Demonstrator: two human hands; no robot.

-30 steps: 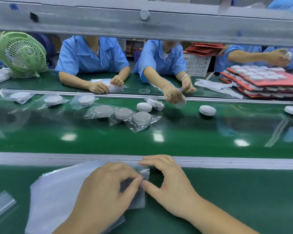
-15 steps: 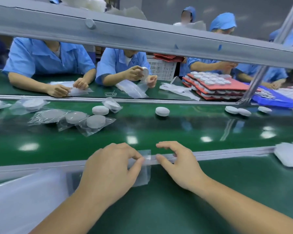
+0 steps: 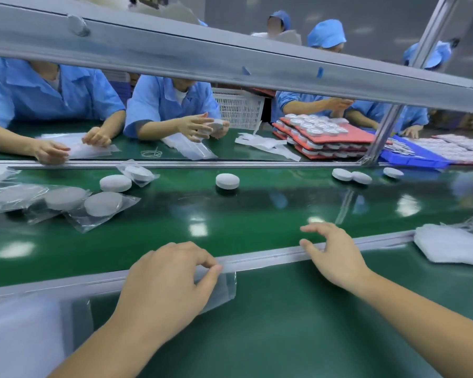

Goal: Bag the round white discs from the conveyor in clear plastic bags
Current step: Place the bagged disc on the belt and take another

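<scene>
My left hand [image 3: 165,285] pinches a clear plastic bag [image 3: 224,287] by its edge, just below the grey rail of the green conveyor [image 3: 230,222]. To its right my right hand [image 3: 335,255] hovers over that rail with fingers spread and nothing in it. Bare round white discs lie on the belt: one [image 3: 227,181] in the middle, one [image 3: 115,183] to the left, and three [image 3: 351,175] at the far right. Several bagged discs [image 3: 101,204] lie on the belt at the left.
A stack of clear bags [image 3: 22,331] lies at my near left, a white pad [image 3: 448,245] at the right. A slanted grey metal beam [image 3: 230,58] crosses overhead. Across the belt, people in blue handle bags, beside red trays of discs [image 3: 322,133] and a white basket [image 3: 238,107].
My right hand has let go of the bag and moved right, away from my left hand, which has kept its grip on the bag. The view has swung right.
</scene>
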